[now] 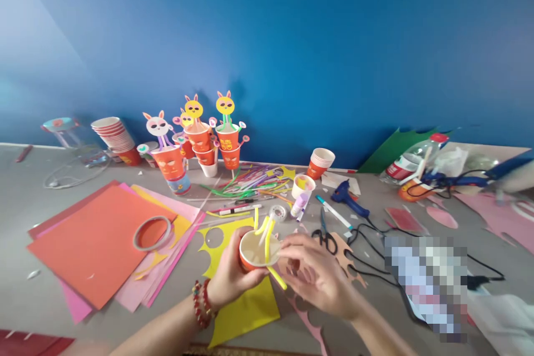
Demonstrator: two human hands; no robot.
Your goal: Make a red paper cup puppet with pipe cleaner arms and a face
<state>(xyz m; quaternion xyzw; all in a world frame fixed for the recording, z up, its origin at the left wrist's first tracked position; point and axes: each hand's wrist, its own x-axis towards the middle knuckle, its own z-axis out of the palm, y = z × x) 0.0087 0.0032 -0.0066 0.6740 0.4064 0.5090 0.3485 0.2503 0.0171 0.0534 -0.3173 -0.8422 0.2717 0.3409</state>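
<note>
My left hand (228,276) is wrapped round an orange paper cup (253,253) held just above the table, near the front middle. Yellow straws (267,231) stick up out of the cup, and one yellow straw (277,277) pokes out below its side. My right hand (316,276) is at the cup's right side, fingers curled, fingertips touching the rim and the straw. A red bead bracelet (202,305) sits on my left wrist. Under my hands lies a yellow paper sheet (246,311) with round holes cut out.
Orange and pink paper sheets (100,245) with a tape ring (152,233) lie left. Finished bunny cups (200,139) stand at the back by cup stacks (114,136). Loose straws (250,181), scissors (324,236), a blue glue gun (348,197) with cable and a bottle (411,161) lie right.
</note>
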